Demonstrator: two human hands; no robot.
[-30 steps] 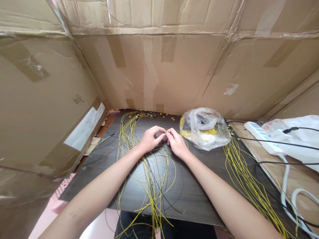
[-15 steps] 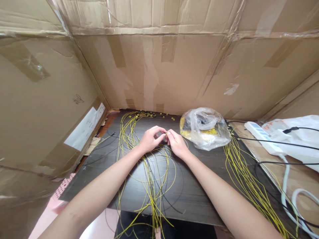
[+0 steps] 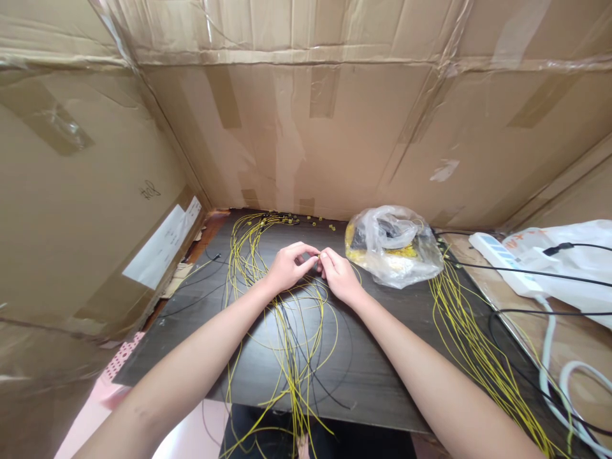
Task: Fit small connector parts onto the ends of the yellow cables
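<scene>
My left hand (image 3: 291, 264) and my right hand (image 3: 338, 274) meet above the middle of the dark table, thumbs and forefingers pinched together. Between their fingertips sits a tiny yellow piece (image 3: 318, 256), mostly covered, so its kind cannot be made out. A thin yellow wire curves out beside my right hand; whether its end is in the fingers is hidden. Beneath my hands and wrists lies a loose bundle of yellow wires (image 3: 292, 357), with a few black ones among them, hanging over the front edge. More yellow wires (image 3: 234, 252) loop to the left and back.
Small yellow pieces (image 3: 331, 227) are scattered along the back of the table (image 3: 382, 357). A clear plastic bag (image 3: 394, 271) with yellow contents stands right of my hands. Farther right are another yellow wire bundle (image 3: 478, 344), a white power strip (image 3: 502, 264) and cables. Cardboard walls (image 3: 287, 140) enclose the table.
Almost nothing differs: both hands stay pinched together at the same place, with at most a slight shift of the fingertips. The wires and bag lie as before.
</scene>
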